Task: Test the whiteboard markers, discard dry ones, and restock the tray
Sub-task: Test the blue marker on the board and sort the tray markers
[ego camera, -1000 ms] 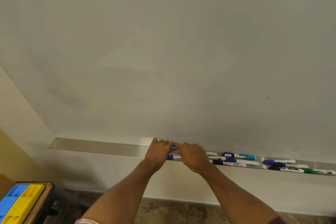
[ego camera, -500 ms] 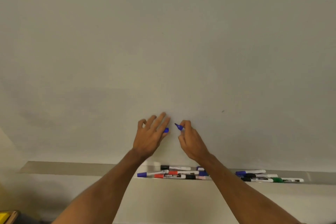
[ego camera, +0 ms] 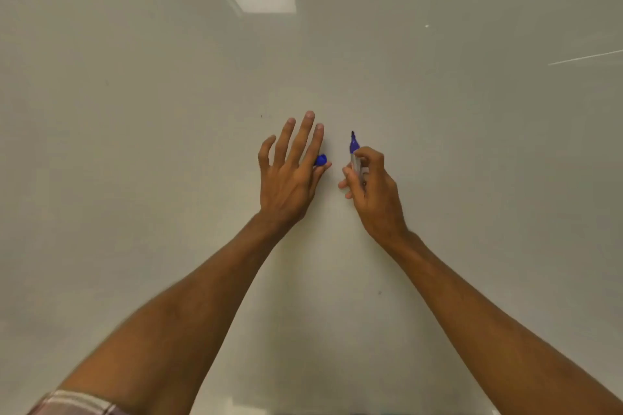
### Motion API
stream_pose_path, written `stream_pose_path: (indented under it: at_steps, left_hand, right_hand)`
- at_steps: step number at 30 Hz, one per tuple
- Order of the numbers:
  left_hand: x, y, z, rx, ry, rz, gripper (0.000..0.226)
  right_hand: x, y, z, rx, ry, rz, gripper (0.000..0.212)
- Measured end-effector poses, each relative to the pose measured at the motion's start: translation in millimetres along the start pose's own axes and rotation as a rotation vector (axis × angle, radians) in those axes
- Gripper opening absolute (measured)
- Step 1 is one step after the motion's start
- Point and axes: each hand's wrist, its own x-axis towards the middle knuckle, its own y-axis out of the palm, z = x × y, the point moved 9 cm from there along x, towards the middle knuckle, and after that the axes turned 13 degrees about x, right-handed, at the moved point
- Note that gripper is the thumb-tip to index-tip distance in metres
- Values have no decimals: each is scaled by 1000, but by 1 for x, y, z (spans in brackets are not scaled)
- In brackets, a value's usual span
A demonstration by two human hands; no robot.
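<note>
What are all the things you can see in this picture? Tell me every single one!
whiteboard: one, off-white, fills almost the whole view behind the hands
marker: one, blue end and pale barrel, uncapped, tip pointing up, in the right hand
cap: one, blue, at the left hand's thumb side
light reflection: one, white rectangle, top middle of the whiteboard
sleeve: one, pale plaid, bottom left corner
left hand: one, centre, fingers spread upward, pinches the cap
right hand: one, right of centre, fingers curled round the marker
</note>
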Motion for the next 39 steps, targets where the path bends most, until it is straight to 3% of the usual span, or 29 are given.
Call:
stream_pose_path:
  at_steps: [2, 9, 13, 19, 29, 33, 39]
  left_hand:
    - [27, -3, -2, -12, -23, -4, 59]
    - [67, 8, -2, -66, -50, -39, 59]
    - [66, 12, -1, -67, -50, -68, 58]
    - [65, 10, -1, -50, -44, -107, 56]
    - [65, 10, -2, -34, -50, -121, 58]
    - [64, 9, -2, -31, -49, -132, 58]
    - [63, 10, -2, -37, -53, -137, 56]
  right_hand:
    - [21, -12, 10, -42, -85, -46, 24]
    - [56, -49, 30, -171, -291, -135, 43]
    - [61, -58, 38, -358, -448, -236, 37]
    - [75, -79, 13, -109, -166, -390, 40]
    - [81, -75, 8, -155, -180, -336, 34]
    - [66, -54, 25, -325, -372, -217, 24]
    - [30, -78, -5, -247, -191, -471, 8]
